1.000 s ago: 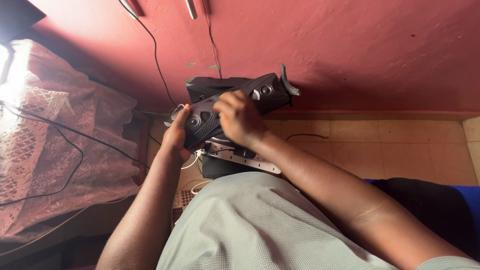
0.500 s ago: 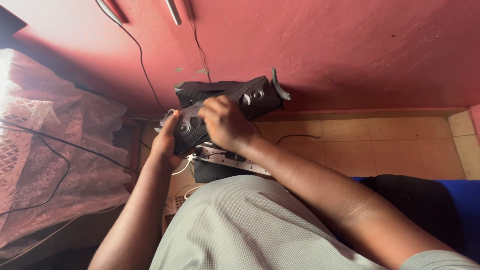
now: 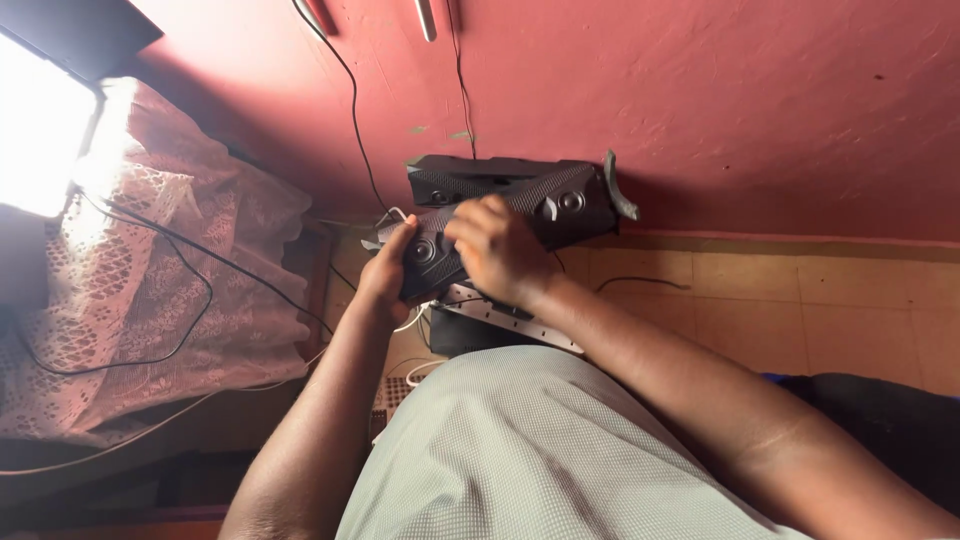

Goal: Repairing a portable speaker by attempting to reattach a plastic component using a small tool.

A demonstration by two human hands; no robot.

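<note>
speaker (image 3: 520, 205) | black, long, textured | left hand (image 3: 385, 275), right hand (image 3: 495, 250) holding

Both bare forearms reach forward from the bottom of the view, converging ahead of the torso. Left hand (image 3: 388, 272) sits lower left, wrist straight, fingers curled around an edge and thumb up along the side (grip looks firm). Right hand (image 3: 497, 250) comes in from the right on a long diagonal forearm, wrist bent slightly down, knuckles up, fingers pressed flat and bunched together. Fingertips of the right hand are hidden under its own knuckles.
</note>
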